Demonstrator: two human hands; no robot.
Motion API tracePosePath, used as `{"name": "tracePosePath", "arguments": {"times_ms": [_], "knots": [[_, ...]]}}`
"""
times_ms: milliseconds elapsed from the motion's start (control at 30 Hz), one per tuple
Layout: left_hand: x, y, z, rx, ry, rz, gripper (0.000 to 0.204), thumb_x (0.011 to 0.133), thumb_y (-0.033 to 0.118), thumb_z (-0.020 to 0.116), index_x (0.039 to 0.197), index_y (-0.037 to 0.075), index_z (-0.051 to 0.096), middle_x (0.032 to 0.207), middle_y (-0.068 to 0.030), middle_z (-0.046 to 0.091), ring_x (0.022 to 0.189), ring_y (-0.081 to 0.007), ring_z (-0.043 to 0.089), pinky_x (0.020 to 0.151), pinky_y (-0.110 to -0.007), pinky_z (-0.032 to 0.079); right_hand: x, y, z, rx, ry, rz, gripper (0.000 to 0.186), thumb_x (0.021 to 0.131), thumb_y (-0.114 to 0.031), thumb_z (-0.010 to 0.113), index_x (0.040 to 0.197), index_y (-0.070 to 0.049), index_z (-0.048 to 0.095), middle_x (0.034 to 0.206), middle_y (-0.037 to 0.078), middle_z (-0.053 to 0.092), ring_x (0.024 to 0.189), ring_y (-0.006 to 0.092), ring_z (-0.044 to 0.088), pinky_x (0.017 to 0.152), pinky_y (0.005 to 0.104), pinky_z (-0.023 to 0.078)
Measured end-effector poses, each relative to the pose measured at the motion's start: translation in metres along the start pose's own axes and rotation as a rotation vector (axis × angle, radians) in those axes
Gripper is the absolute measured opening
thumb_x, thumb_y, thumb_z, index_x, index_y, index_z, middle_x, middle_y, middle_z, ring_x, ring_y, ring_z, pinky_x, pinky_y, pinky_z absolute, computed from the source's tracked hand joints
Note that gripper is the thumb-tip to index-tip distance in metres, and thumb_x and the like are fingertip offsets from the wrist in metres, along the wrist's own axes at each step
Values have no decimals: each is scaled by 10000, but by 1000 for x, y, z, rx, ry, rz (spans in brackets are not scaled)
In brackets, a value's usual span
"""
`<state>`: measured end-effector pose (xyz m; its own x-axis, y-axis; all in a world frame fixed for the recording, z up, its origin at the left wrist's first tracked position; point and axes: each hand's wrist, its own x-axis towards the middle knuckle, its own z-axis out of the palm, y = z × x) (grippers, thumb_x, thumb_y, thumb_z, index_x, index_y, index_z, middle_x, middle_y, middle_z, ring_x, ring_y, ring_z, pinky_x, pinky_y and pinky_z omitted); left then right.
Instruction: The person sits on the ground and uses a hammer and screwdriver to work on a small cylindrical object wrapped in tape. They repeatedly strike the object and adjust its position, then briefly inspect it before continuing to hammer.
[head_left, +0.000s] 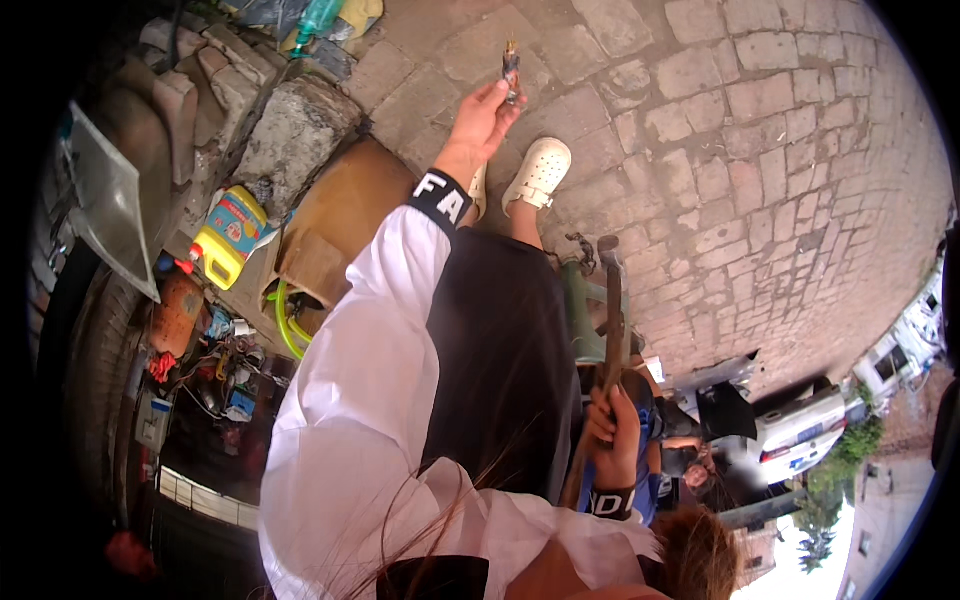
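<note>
My left hand (483, 125) reaches out over the paving, its fingers closed on a small dark and copper-coloured piece (511, 72). What kind of part it is, I cannot make out. Lower and to the right, my right hand (617, 430) is wrapped round the wooden handle of a hammer (613, 345). Its dark metal head points away from me, beside a green stool-like frame (585, 310). A black garment (495, 350) covers my lap between the two arms. Beyond it, a white perforated clog (539, 175) rests on the bricks near my left hand.
At left stand a yellow jug (222, 262) with a red cap, a brown box-like container (340, 215) with a bright green hose, and a stone block (295, 130). Tangled small parts lie below them. Uneven brick paving (720, 170) spreads right. Another person (685, 460) and a white car (803, 437) are at lower right.
</note>
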<state>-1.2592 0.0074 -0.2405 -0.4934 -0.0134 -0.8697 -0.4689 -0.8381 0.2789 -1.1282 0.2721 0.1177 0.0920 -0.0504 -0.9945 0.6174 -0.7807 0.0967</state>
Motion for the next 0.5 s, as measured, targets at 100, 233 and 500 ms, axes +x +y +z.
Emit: {"name": "tracePosePath", "arguments": {"times_ms": [100, 233, 500], "knots": [[-122, 41, 39, -309, -250, -63, 273, 975, 181, 511, 1171, -4, 555, 1146, -152, 592, 889, -183, 587, 705, -256, 510, -35, -7, 6, 25, -77, 74, 240, 988, -128, 462, 1196, -10, 475, 734, -3, 369, 520, 22, 305, 396, 139, 260], [-277, 108, 95, -377, -409, 4, 335, 951, 204, 555, 1223, 10, 521, 1113, -118, 593, 906, -175, 598, 711, -251, 515, -87, -22, 16, -85, -100, 139, 203, 990, -132, 460, 1122, 21, 484, 737, 15, 393, 519, 34, 325, 385, 151, 278], [-541, 208, 159, -136, -459, 478, 424, 876, 140, 667, 1249, 6, 518, 1067, -77, 616, 910, -148, 595, 761, -262, 507, -202, -25, 68, -635, -306, 60, 113, 975, -148, 497, 952, -38, 488, 707, 11, 432, 511, 42, 342, 383, 157, 268]]}}
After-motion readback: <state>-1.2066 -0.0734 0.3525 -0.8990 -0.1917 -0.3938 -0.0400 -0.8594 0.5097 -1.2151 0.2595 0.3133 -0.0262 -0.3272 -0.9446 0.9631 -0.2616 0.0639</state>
